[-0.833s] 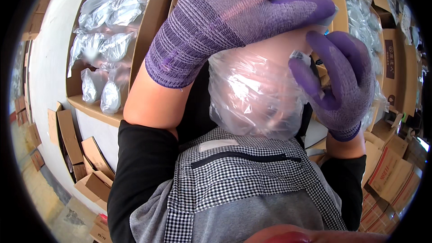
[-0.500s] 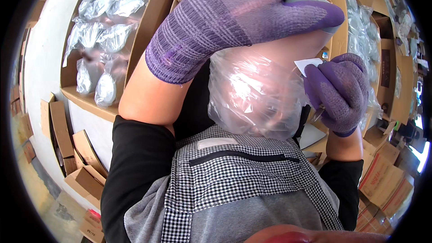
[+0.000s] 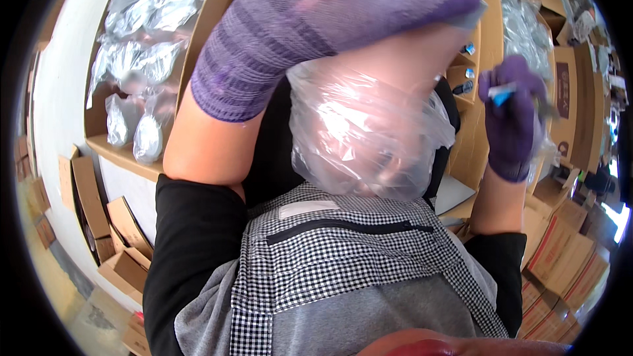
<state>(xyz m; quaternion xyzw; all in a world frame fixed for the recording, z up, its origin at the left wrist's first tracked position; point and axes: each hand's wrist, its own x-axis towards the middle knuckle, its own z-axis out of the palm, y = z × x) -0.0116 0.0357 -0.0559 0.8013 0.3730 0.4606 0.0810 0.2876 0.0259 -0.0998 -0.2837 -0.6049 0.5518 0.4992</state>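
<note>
My left hand (image 3: 356,10), in a purple knit glove, is closed around the grey end of a large, smooth pink form (image 3: 395,59). Its exact kind does not show. A crinkled clear plastic bag (image 3: 356,135) covers the form's rounded lower part, close to my apron. Over to the right, apart from the form, is my right hand (image 3: 517,115) in a matching glove. Its fingers are closed on a small white-and-blue piece (image 3: 503,93), smeared by motion. Something thin and greyish also shows beside that hand, too blurred to name.
To the left stands an open carton (image 3: 125,148) holding several plastic-wrapped pieces. A cardboard tray with compartments (image 3: 484,26) and another carton of bagged pieces (image 3: 524,33) are on the right. Flattened cardboard (image 3: 92,188) leans at the lower left; closed boxes (image 3: 564,250) are stacked lower right.
My right hand has moved right and away from the pink form, with the small piece in its fingers. My left hand and the form have shifted slightly left.
</note>
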